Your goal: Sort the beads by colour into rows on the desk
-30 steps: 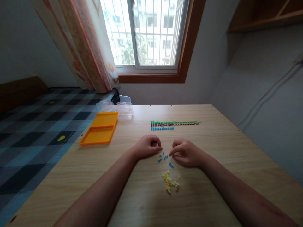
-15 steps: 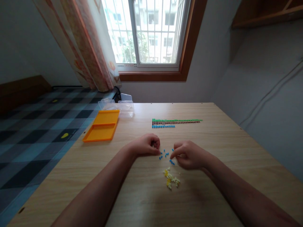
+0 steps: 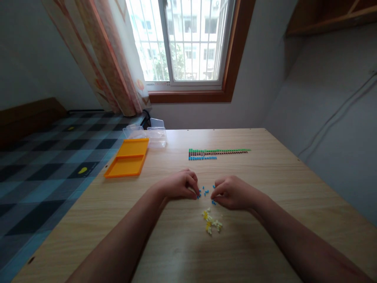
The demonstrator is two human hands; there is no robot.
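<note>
Small blue building blocks point(image 3: 206, 191) lie loosely scattered on the table between my two hands. My left hand point(image 3: 179, 184) rests on the wood left of them, its fingers bent into a pinch. Its fingertips touch down among the leftmost blue pieces; whether one is between them is hidden. On the other side, my right hand point(image 3: 232, 192) pinches thumb and forefinger together over a blue block, which the fingertips mostly cover. Nearer to me sits a small heap of pale and bright yellow pieces point(image 3: 209, 223).
Beyond my hands, green pieces point(image 3: 219, 150), dark brown pieces point(image 3: 218, 153) and blue pieces point(image 3: 202, 158) stand in neat rows. An orange two-part tray point(image 3: 126, 166) lies at the left table edge, with clear plastic boxes point(image 3: 157, 136) behind it.
My left hand's fingertips have come down and slightly nearer, onto the leftmost blue blocks. My right thumb and forefinger have closed together over a blue block.
</note>
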